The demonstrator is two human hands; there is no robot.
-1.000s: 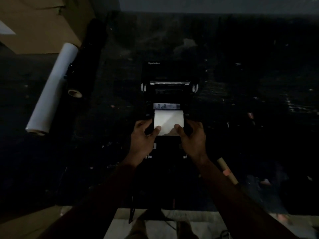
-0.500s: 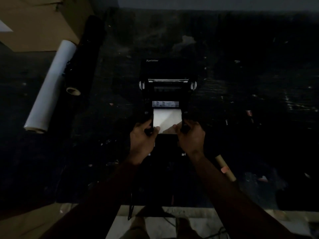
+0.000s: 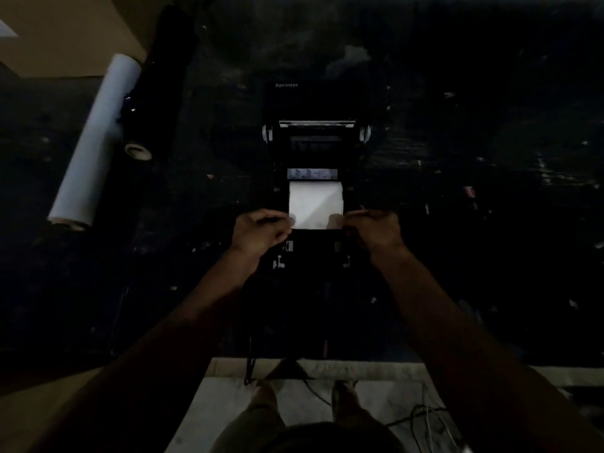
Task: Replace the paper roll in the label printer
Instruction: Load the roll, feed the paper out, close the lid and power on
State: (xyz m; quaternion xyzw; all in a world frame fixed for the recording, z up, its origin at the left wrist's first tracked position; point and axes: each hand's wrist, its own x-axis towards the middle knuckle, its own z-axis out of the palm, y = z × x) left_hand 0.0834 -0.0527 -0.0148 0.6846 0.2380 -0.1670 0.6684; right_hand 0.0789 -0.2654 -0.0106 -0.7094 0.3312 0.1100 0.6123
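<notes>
A black label printer (image 3: 315,103) stands open in the middle of the dark table, its lid tipped back. A white paper roll (image 3: 315,201) lies in its bay, with a loose white sheet reaching toward me. My left hand (image 3: 261,232) pinches the sheet's near left corner. My right hand (image 3: 372,228) pinches the near right corner. Both hands sit just in front of the bay, at the printer's sides. The scene is very dim.
A long white roll (image 3: 94,142) lies at the far left beside a black roll (image 3: 153,93) with a pale core. A cardboard box (image 3: 65,31) fills the top-left corner. The table's near edge (image 3: 310,362) runs below, with cables and floor beyond.
Both hands have shifted outward and slightly toward me, from gripping the roll's sides to pinching the near corners of the sheet. More of the white sheet shows.
</notes>
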